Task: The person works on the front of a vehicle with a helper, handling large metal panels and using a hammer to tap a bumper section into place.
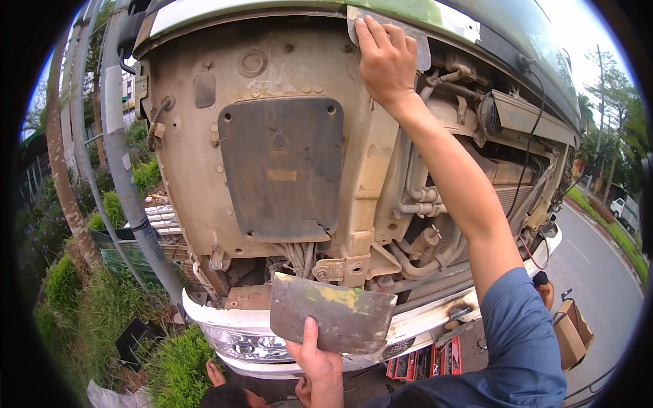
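Observation:
High up, my right hand (389, 62) grips a thin grey putty spreader (423, 53). Its blade lies against the lower edge of a white vehicle panel (309, 12) that carries a green coating. Down in the middle, my left hand (316, 367) holds a flat, dull metal plate (326, 319), thumb on its face and the other fingers mostly hidden. Yellow-green paste is smeared along the plate's upper part. Behind the plate is the vehicle's uncovered front, with a dark rectangular cover (282, 170) on a dusty beige body.
Pipes and a radiator (510, 194) show at the right of the front. A white bumper (415, 323) runs below. One person (235, 396) is low at the bottom, another (543, 289) at the right. A red toolbox (428, 362), cardboard box (573, 333) and metal poles (129, 163) surround the vehicle.

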Action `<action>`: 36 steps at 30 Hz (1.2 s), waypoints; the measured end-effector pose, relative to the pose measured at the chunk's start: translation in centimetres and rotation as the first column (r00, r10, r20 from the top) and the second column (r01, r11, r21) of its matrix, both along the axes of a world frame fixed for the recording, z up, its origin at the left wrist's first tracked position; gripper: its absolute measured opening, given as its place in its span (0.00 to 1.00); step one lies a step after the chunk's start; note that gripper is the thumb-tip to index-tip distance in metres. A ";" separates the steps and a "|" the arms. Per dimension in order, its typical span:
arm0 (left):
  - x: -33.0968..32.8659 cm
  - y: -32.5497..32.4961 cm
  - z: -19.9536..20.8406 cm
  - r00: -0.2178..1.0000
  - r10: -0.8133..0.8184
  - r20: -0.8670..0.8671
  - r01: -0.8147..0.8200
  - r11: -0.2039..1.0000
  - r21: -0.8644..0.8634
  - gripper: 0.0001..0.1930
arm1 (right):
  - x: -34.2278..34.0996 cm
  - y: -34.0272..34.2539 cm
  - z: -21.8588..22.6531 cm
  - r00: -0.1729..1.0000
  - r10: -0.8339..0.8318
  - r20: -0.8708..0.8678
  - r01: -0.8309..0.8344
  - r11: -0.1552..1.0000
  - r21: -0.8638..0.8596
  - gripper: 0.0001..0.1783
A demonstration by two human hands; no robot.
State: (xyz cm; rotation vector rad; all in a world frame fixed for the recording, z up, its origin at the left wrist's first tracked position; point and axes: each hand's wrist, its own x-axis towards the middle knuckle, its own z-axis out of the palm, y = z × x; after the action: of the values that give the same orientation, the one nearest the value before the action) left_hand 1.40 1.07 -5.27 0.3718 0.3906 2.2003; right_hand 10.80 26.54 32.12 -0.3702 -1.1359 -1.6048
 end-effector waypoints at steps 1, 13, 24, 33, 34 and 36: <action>-0.1 0.0 -0.1 1.000 0.006 -0.004 -0.006 1.000 -0.005 0.25 | 0.0 0.0 -0.1 1.000 -0.001 0.009 0.001 1.000 0.002 0.20; -0.4 -0.5 -0.8 1.000 0.015 -0.002 -0.016 1.000 -0.027 0.24 | 1.0 -0.7 0.0 0.999 -0.031 0.029 0.032 0.999 -0.013 0.20; 0.4 -0.8 -0.1 0.999 0.038 0.006 -0.038 0.999 0.005 0.21 | 4.2 -7.0 -4.2 0.984 0.122 0.131 -0.099 0.980 -0.170 0.19; 2.6 -0.6 0.8 0.995 0.093 -0.039 -0.094 0.996 -0.012 0.20 | 11.4 -18.3 -22.9 0.525 0.635 -0.567 -0.395 -0.408 -0.823 0.13; 3.0 -0.4 0.8 0.994 0.105 -0.039 -0.105 0.994 -0.016 0.20 | 12.3 -18.9 -23.7 0.534 0.635 -0.558 -0.316 -0.462 -0.829 0.13; 3.0 -0.5 0.6 0.987 0.139 -0.083 -0.144 0.988 -0.056 0.21 | 13.4 -19.3 -24.5 0.543 0.659 -0.520 -0.177 -0.516 -0.838 0.14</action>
State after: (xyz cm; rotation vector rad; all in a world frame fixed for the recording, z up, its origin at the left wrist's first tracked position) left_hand 4.40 0.57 -4.69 0.4096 0.5420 2.3105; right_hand 24.19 7.27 7.57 -0.3885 -2.2743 0.6709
